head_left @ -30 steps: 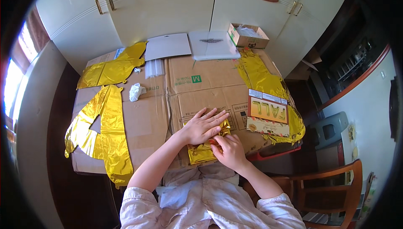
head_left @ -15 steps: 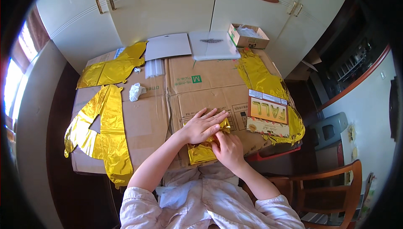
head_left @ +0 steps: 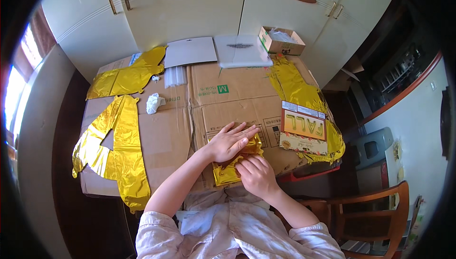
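A folded gold foil balloon [head_left: 227, 174] lies on the cardboard at the near edge of the table. My left hand [head_left: 231, 144] rests flat across its far part, fingers stretched out to the right. Against its right side, my right hand [head_left: 258, 173] has its fingers bent together on the foil; its fingertips are partly hidden. Some of the foil shows between the two hands, with a darker fold there. To the right is a printed card package [head_left: 304, 128], lying partly over another flat gold foil balloon [head_left: 297, 81].
Flat gold foil balloons lie at left, one triangular with a hole [head_left: 128, 150], another [head_left: 116, 81] behind it. Crumpled white tissue [head_left: 154, 103], white straws [head_left: 175, 76], a grey-white board [head_left: 191, 52], a clear plastic sheet [head_left: 242, 52] and a small carton [head_left: 282, 46] share the cardboard-covered table [head_left: 166, 140].
My right hand has shifted slightly toward me, away from my left fingers, and more foil shows between the hands. My left hand stays flat in place.
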{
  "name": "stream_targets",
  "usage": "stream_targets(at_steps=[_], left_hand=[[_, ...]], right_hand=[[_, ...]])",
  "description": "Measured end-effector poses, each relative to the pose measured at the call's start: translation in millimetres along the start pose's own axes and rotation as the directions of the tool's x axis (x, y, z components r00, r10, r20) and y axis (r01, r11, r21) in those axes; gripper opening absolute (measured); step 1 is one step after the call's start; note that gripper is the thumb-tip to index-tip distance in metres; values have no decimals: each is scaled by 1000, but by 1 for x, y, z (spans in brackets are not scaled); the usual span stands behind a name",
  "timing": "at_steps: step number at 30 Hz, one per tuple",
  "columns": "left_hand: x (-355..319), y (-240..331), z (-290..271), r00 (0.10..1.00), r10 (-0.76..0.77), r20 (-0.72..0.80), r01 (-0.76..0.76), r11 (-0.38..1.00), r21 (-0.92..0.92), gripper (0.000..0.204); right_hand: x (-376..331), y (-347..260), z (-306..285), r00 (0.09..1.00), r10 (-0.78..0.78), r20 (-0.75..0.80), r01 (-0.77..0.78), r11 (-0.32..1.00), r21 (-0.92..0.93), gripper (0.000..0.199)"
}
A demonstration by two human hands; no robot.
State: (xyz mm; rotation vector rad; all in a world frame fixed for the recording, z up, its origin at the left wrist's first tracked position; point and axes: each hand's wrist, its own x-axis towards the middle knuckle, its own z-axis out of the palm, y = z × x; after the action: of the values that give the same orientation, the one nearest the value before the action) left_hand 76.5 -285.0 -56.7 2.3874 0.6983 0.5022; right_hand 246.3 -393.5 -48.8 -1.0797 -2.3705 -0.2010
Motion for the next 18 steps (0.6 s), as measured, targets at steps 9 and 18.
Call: stream_targets(at_steps=[9, 18], left_hand=[[1, 0, 3, 1000, -9, 13, 8, 995, 101, 53], [1, 3, 2, 999, -31, 36, 27, 995, 99, 55]], right_hand=[[1, -8, -5, 993, 103, 63, -95, 987, -127, 23], [4, -7, 9, 995, 72, 65, -79, 990, 118, 22]])
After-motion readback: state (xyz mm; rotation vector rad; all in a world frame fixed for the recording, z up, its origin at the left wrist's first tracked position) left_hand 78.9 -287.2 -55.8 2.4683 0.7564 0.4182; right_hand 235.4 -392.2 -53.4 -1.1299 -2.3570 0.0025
